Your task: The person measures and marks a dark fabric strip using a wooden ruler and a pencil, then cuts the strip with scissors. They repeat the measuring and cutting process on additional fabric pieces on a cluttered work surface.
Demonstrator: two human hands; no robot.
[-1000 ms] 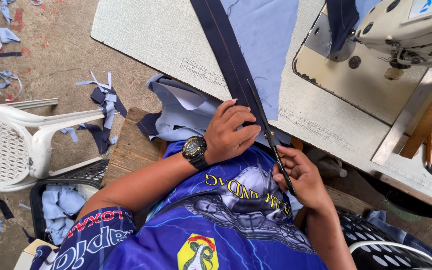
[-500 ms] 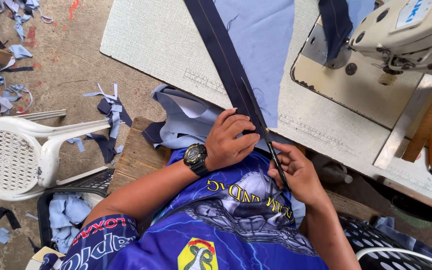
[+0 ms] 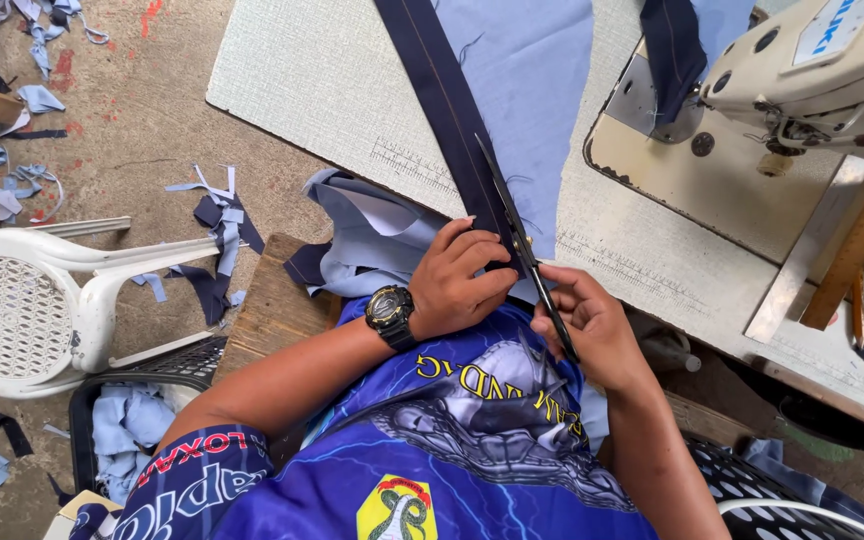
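Observation:
My left hand (image 3: 462, 280), with a black wristwatch (image 3: 391, 314) on the wrist, presses down on a dark navy fabric strip (image 3: 442, 95) at the near edge of the sewing table (image 3: 292, 70). My right hand (image 3: 592, 325) grips black scissors (image 3: 522, 240). Their blades point away from me along the seam where the navy strip meets a light blue fabric panel (image 3: 527, 75). Both hands are close together over the cloth, just above my blue printed shirt.
A cream sewing machine (image 3: 812, 70) stands at the right on the table. More light blue cloth (image 3: 372, 235) hangs off the table's edge beside a wooden stool. A white plastic chair (image 3: 32, 300), a black basket of scraps (image 3: 137, 425) and scattered offcuts lie on the floor at left.
The scissors have advanced farther along the navy strip, away from me. My left hand has shifted slightly forward on the cloth, and the view has tilted a little.

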